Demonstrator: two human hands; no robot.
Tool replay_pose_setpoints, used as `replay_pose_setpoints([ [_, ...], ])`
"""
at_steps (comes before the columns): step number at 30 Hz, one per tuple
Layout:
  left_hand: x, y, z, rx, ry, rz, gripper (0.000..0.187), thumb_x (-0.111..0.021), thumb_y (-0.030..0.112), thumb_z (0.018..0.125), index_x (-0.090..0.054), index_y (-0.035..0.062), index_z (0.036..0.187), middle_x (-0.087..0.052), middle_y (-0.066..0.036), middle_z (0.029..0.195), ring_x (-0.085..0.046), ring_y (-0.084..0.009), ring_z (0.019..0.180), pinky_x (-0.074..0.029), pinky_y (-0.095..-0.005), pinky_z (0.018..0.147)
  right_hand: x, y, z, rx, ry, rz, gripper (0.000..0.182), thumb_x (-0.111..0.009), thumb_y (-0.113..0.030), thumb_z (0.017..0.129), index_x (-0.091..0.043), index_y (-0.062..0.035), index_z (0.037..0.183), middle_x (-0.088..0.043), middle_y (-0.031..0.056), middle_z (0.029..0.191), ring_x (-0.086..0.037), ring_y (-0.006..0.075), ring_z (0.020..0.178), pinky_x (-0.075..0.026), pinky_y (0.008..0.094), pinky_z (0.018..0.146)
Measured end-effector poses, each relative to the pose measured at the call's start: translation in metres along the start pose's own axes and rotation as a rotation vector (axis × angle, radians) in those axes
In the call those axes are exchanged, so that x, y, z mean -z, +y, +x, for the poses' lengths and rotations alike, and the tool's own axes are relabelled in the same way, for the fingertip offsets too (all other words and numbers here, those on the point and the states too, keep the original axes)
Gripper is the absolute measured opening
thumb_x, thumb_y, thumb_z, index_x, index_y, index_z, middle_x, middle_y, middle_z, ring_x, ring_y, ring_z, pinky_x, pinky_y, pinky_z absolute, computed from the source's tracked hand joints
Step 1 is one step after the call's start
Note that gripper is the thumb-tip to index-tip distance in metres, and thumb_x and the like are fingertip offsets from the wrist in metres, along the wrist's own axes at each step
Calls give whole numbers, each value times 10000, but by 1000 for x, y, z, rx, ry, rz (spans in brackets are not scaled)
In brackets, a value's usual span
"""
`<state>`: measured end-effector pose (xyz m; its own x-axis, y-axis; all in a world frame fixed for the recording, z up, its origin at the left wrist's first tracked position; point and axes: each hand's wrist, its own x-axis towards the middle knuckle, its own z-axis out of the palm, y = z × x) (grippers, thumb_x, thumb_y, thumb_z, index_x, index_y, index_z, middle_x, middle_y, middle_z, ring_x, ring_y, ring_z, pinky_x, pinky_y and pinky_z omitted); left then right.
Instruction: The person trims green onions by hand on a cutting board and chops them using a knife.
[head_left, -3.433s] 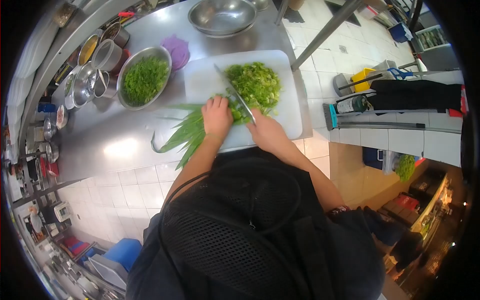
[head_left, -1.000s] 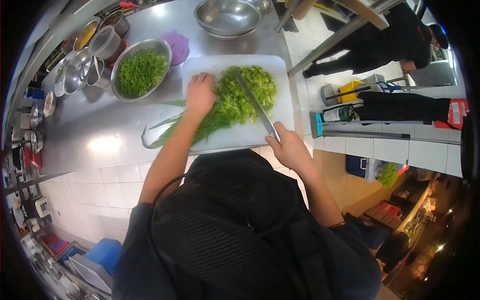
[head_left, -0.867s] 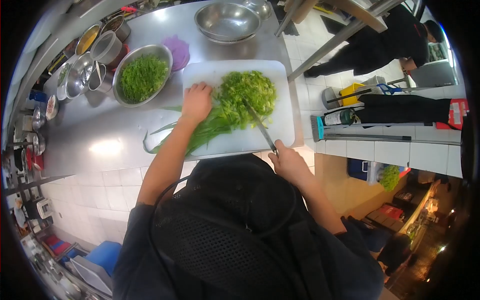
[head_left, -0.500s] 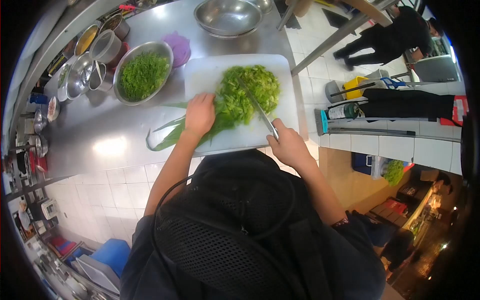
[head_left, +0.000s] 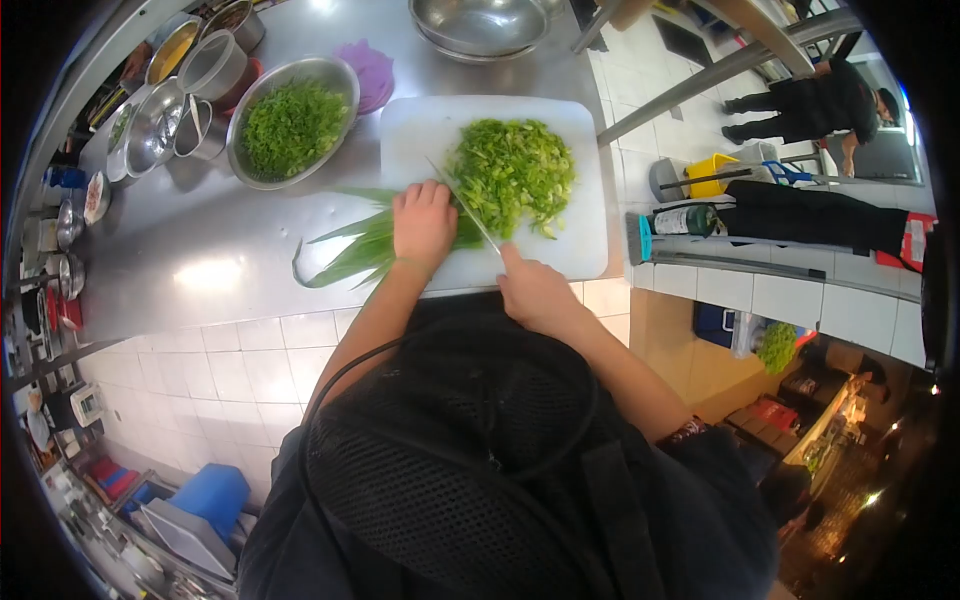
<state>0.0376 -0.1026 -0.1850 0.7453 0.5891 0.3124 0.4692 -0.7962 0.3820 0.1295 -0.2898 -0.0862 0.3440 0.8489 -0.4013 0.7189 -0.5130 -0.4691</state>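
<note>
My left hand (head_left: 424, 220) presses with curled fingers on a bunch of long, flat green leaves (head_left: 365, 245), whose tips fan out left past the board's edge. In my right hand (head_left: 540, 290) is the handle of a knife (head_left: 466, 208). Its blade slants between my left fingertips and a heap of chopped greens (head_left: 515, 175). Under all this lies a white cutting board (head_left: 415, 130), partly hidden by my hands. Left of it stands an oval steel bowl (head_left: 234, 160) filled with finely cut green herbs (head_left: 293, 128).
A purple cloth-like item (head_left: 365, 72) lies behind the herb bowl on the steel table (head_left: 140, 290). Stacked steel bowls (head_left: 478, 25) stand at the back, pots and a clear tub (head_left: 212, 65) at the left. A person in black (head_left: 810, 105) is at the upper right.
My right hand has moved the knife left, from over the chopped heap to beside my left fingertips. My left hand still holds the leaves. The whole view has shifted slightly.
</note>
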Motion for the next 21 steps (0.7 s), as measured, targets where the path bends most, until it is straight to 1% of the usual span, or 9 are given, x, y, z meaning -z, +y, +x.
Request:
replay_pose_setpoints([
  [1, 0, 1, 1, -3, 18, 1, 182, -667, 137, 864, -623, 83, 1031, -614, -83, 1044, -583, -310, 1058, -441, -465, 916, -16, 9, 12, 15, 73, 22, 313, -618, -176, 973, -491, 14, 1187, -701, 282, 837, -695, 497, 818, -535, 610, 748],
  [5, 3, 2, -1, -16, -20, 42, 182, -670, 141, 859, -625, 79, 1024, -615, -88, 1049, -583, -312, 1061, -443, -463, 914, 1, 0, 31, 31, 114, 57, 307, -613, -165, 967, -498, 18, 1185, -704, 283, 860, -695, 499, 841, -533, 609, 760],
  [7, 2, 3, 2, -9, -11, 20, 175, -671, 144, 856, -630, 75, 1012, -621, -88, 1049, -583, -313, 1057, -444, -466, 907, 44, -23, 14, 41, 23, 13, 300, -614, -162, 965, -511, 13, 1186, -705, 287, 885, -694, 497, 864, -534, 600, 772],
  [11, -1, 2, 0, -15, 8, 15, 156, -667, 144, 860, -630, 71, 993, -620, -89, 1032, -580, -316, 1046, -444, -469, 896, -2, -3, 4, -68, 3, 71, 297, -629, -170, 956, -529, 13, 1169, -704, 286, 896, -694, 495, 876, -538, 590, 784],
  [12, -3, 1, 0, -14, -4, 40, 178, -671, 161, 857, -640, 77, 1010, -625, -89, 1044, -580, -314, 1052, -442, -471, 901, -23, 9, 18, -43, 79, 112, 295, -638, -178, 953, -540, 16, 1151, -705, 287, 899, -694, 493, 881, -537, 591, 793],
  [14, -7, 0, -1, -37, -18, 75, 200, -675, 178, 853, -649, 83, 1028, -630, -89, 1056, -580, -312, 1059, -440, -474, 906, -24, 14, 35, -22, 175, 168, 293, -648, -186, 949, -550, 18, 1134, -706, 289, 902, -694, 490, 887, -536, 592, 801],
  [17, -3, -1, 5, -24, -4, 42, 163, -675, 178, 855, -659, 84, 987, -634, -94, 1044, -585, -315, 1051, -440, -476, 908, 17, 4, 32, 28, 172, 183, 280, -663, -204, 944, -573, 2, 1111, -705, 287, 888, -688, 486, 897, -529, 597, 811],
  [20, 18, 12, 17, 32, -122, 34, 159, -664, 157, 864, -702, 100, 1008, -646, -96, 1069, -591, -310, 1068, -441, -472, 915, 45, 13, -9, 57, 283, 192, 291, -672, -231, 948, -591, -19, 1131, -702, 288, 883, -679, 489, 876, -526, 587, 785],
  [21, 27, 20, 25, -30, -86, 27, 173, -656, 133, 871, -723, 112, 1029, -655, -88, 1082, -595, -302, 1081, -440, -469, 923, 52, 16, -21, -21, 314, 239, 292, -678, -231, 949, -592, -25, 1138, -697, 286, 866, -673, 494, 856, -523, 576, 766],
])
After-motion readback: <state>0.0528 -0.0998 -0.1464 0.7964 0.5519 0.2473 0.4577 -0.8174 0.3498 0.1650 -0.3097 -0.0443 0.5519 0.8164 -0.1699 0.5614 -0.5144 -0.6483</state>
